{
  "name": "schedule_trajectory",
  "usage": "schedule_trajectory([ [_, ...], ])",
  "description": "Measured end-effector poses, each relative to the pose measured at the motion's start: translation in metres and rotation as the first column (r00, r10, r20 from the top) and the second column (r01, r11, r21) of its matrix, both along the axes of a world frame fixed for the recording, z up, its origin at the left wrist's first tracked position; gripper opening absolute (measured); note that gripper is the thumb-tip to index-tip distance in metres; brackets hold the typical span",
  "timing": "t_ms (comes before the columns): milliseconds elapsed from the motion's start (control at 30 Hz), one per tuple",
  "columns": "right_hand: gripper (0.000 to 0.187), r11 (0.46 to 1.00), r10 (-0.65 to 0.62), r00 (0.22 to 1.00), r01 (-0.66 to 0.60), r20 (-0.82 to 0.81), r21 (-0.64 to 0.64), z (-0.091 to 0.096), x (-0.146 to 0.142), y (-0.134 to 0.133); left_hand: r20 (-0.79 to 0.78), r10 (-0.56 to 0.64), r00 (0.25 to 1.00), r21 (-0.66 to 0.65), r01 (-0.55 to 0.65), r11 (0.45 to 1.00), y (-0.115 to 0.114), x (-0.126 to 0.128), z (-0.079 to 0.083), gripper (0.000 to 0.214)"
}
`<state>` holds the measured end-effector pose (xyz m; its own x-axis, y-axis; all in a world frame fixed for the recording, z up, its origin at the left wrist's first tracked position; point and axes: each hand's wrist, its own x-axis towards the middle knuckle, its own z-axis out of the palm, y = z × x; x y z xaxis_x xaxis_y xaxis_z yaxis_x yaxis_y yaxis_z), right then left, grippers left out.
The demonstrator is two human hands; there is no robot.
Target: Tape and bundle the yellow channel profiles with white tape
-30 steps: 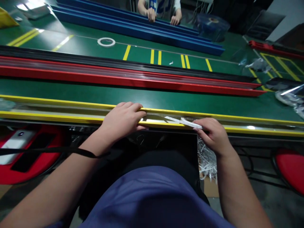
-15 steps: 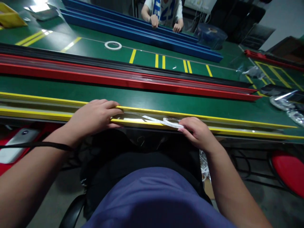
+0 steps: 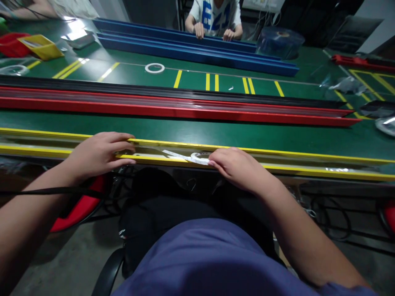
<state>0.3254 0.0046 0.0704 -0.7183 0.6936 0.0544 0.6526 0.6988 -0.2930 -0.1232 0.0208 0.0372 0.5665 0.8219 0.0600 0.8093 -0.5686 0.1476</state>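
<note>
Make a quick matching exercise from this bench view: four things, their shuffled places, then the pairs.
Things:
1. Left hand
2. Tape roll
3. White ring
4. Clear film roll

Places:
A. On the yellow rail, touching the right hand
B. Behind the blue rails
C. Gripping the yellow rail
D. Flat on the green bench

Pairs: 1-C, 2-A, 3-D, 4-B
</note>
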Motion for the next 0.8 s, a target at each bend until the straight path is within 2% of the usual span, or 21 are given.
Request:
schedule_trajectory([
  [67, 0.035, 1.0, 0.004, 0.998, -0.005, 0.057, 0.024, 0.005, -0.002, -0.001, 0.082, 0.051, 0.995, -0.056, -0.046, 0.997, -0.004, 0.004, 0.005, 0.04],
  [133, 0.035, 0.998, -0.006, 0.993, -0.001, 0.115, 0.061, 0.01, -0.005, -0.002, 0.162, 0.169, 0.972, -0.138, -0.147, 0.979, -0.005, 0.007, 0.009, 0.039],
  [200, 0.035, 0.994, -0.033, 0.984, 0.014, 0.176, 0.105, 0.018, -0.01, -0.003, 0.203, 0.298, 0.933, -0.213, -0.255, 0.943, -0.001, 0.009, 0.01, 0.051],
  [300, 0.037, 0.982, -0.087, 0.962, 0.039, 0.26, 0.186, 0.032, -0.015, -0.004, 0.142, 0.387, 0.911, -0.293, -0.335, 0.896, 0.013, 0.01, 0.01, 0.075],
  [433, 0.04, 0.961, -0.167, 0.93, 0.079, 0.327, 0.266, 0.048, -0.002, -0.002, 0.008, 0.379, 0.925, -0.324, -0.356, 0.877, 0.029, 0.016, 0.013, 0.07],
  [567, 0.043, 0.955, -0.223, 0.915, 0.135, 0.335, 0.265, 0.044, 0.041, 0.003, -0.056, 0.369, 0.928, -0.347, -0.365, 0.864, 0.037, 0.023, 0.014, 0.068],
  [800, 0.049, 0.925, -0.337, 0.922, 0.287, 0.189, 0.248, 0.012, 0.149, -0.007, -0.186, 0.371, 0.91, -0.372, -0.415, 0.83, 0.043, 0.031, 0.016, 0.064],
])
